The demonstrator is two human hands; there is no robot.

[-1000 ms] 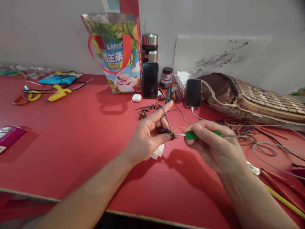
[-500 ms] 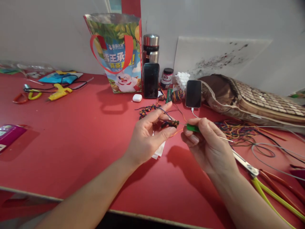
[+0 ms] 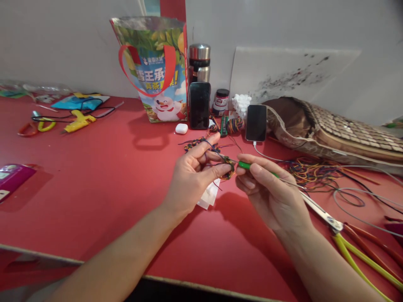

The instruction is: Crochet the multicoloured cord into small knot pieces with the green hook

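Note:
Between the thumb and fingers of my left hand (image 3: 195,174) is a small crocheted piece (image 3: 229,167) of dark multicoloured yarn. A dark strand of yarn (image 3: 210,145) runs over my raised left index finger. My right hand (image 3: 272,188) pinches the green handle of a crochet hook (image 3: 244,165); its thin metal tip points left and meets the edge of the crocheted piece. Behind my left hand lies a curled multicoloured crocheted strip (image 3: 198,143). White paper (image 3: 209,196) lies on the table below my hands.
Scissors with red and yellow handles (image 3: 333,224) lie by my right forearm. Loose yarn (image 3: 310,172), a charging phone (image 3: 256,123) and a brown bag (image 3: 292,121) are at right. Behind stand a dark phone (image 3: 200,105) and a printed bag (image 3: 151,71). A yellow glue gun (image 3: 78,121) lies left.
My right hand with the crochet hook has moved slightly left, closer to my left hand. The crocheted piece has turned and more of it shows below my left thumb.

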